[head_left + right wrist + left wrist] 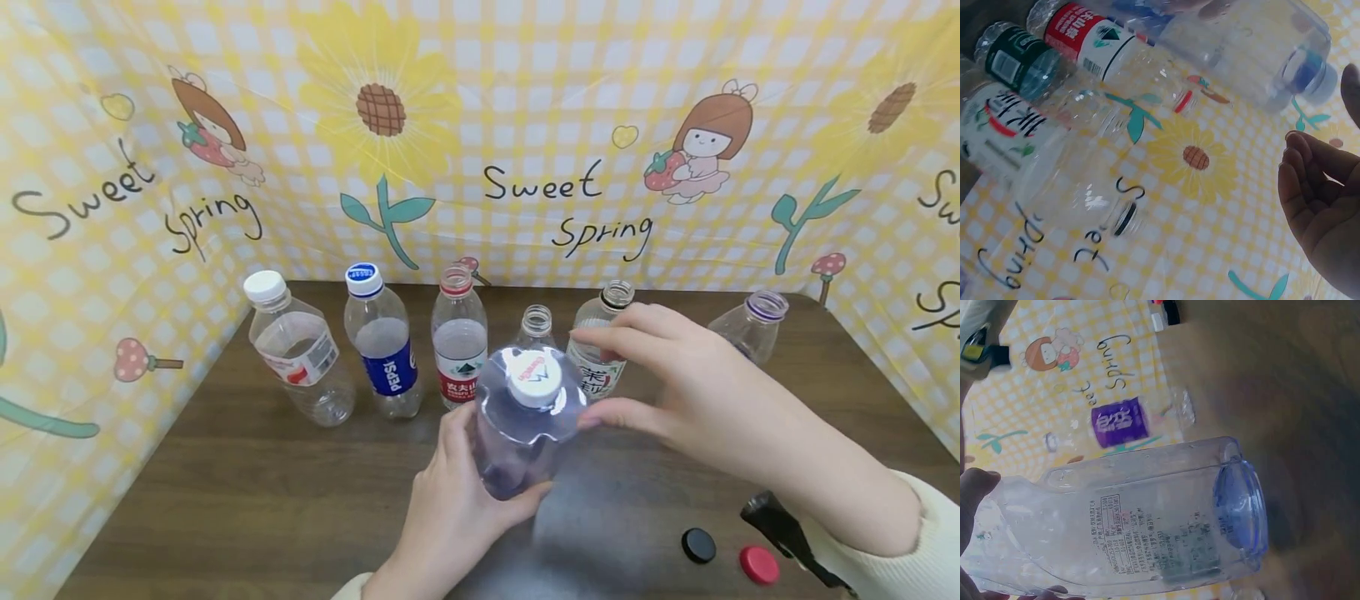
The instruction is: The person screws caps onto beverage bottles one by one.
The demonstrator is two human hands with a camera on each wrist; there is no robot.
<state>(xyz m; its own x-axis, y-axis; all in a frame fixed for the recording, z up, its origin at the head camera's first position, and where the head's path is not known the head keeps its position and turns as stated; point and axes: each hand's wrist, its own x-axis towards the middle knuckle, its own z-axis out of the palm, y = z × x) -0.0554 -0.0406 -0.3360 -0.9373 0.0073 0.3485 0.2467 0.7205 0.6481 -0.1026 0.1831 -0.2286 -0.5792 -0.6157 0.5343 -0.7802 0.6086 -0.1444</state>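
Observation:
My left hand (459, 504) grips a large clear bottle (517, 446) round its side, tilted with its white cap (534, 379) toward the head camera. In the left wrist view the bottle's printed side (1129, 531) and base show. My right hand (675, 375) is beside the bottle's shoulder, thumb and fingers apart with nothing between them. The right wrist view has that hand (1325, 200) a short way off the capped end. Behind the held bottle stand an uncapped small bottle (537, 321) and an uncapped bottle with a white label (596, 375).
To the left stand a white-capped bottle (300, 354), a Pepsi bottle (386, 358) and an uncapped red-labelled bottle (460, 350). Another uncapped bottle (753, 329), with a purple neck ring, is at the right. A black cap (699, 545) and a red cap (760, 565) lie at the front right.

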